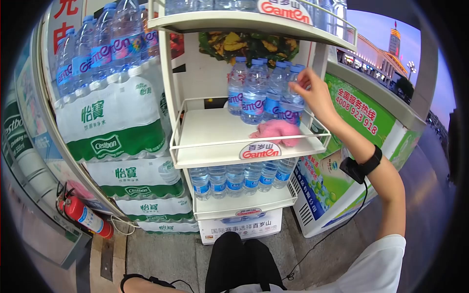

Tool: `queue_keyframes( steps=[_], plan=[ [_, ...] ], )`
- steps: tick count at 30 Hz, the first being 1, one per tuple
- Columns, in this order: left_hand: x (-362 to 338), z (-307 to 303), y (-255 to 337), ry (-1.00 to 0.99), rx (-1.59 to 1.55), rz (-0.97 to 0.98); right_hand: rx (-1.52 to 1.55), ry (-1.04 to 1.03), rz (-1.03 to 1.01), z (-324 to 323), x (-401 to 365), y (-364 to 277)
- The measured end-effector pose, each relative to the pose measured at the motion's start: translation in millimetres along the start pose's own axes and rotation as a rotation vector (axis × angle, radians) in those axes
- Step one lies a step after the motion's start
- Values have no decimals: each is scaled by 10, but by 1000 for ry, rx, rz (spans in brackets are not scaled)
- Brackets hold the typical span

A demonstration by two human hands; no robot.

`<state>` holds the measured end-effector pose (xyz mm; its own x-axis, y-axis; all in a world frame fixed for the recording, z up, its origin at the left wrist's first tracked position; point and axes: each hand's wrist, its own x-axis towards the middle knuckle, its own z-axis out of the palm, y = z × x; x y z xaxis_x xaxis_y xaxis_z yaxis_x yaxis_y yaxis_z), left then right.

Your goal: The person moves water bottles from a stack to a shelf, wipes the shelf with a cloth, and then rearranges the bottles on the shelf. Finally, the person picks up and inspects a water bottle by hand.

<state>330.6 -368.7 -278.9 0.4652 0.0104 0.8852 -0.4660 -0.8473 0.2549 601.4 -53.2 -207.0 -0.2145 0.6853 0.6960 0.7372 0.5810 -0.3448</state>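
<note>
My right hand [313, 95] reaches to the right end of the middle shelf, fingers curled at the neck of a clear water bottle [292, 103]. That bottle has a blue cap and a blue and pink label, and it stands upright. Close beside it on the left are several like bottles [253, 93]. A crumpled pink cloth [279, 132] lies in front of them, against the front rail. My left hand is out of view; only the left forearm [149, 284] with a dark band shows at the bottom edge.
The white rack [205, 129] has wire rails and more bottles [234, 180] below. Shrink-wrapped bottle packs [112, 117] are stacked at left, near a red fire extinguisher [85, 217]. A green cooler [351, 122] stands at right. A black cable [332, 229] hangs from my right wrist band.
</note>
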Motion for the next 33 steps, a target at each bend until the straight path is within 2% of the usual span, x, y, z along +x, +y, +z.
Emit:
queue_keyframes(
  steps=[1, 3, 5, 6, 9, 13, 14, 17, 20, 23, 26, 29, 30, 33],
  plan=[
    [18, -61, -42, -92, -42, -13, -75, 183, 79, -14, 26, 54],
    [-18, -14, -77, -133, -59, -49, -46, 169, 155, 12, 90, 233],
    [-1, 6, -54, -125, 87, -187, 25, 141, 235, 169, 115, 439],
    [-32, 27, -75, -109, 134, -247, 100, 48, 303, 204, 103, 423],
    [-92, 42, -165, -47, 249, -385, 146, 113, 305, 479, 80, 479],
    [-301, 100, -267, 84, 386, -570, 67, 120, 251, 391, 12, 361],
    [-402, 58, -292, 67, 380, -591, 75, 173, 217, 355, -27, 322],
    [-488, 93, -325, 218, 415, -761, 112, 344, 79, 250, -245, 211],
    [-601, 67, -441, 278, 438, -804, 132, 553, -129, 59, -435, 62],
    [-635, 68, -595, 332, 437, -842, 189, 794, -218, -119, -668, -143],
    [-691, 72, -782, 322, 407, -849, 808, 817, -243, -225, -986, -489],
    [-671, 201, -1033, 429, 188, -777, 1075, 572, -69, -232, -1539, -721],
    [-676, 236, -1081, 428, 73, -807, 1244, 434, 26, -177, -1727, -777],
    [-634, 376, -1182, 518, -124, -718, 1643, -5, 329, 26, -2244, -873]
  ],
)
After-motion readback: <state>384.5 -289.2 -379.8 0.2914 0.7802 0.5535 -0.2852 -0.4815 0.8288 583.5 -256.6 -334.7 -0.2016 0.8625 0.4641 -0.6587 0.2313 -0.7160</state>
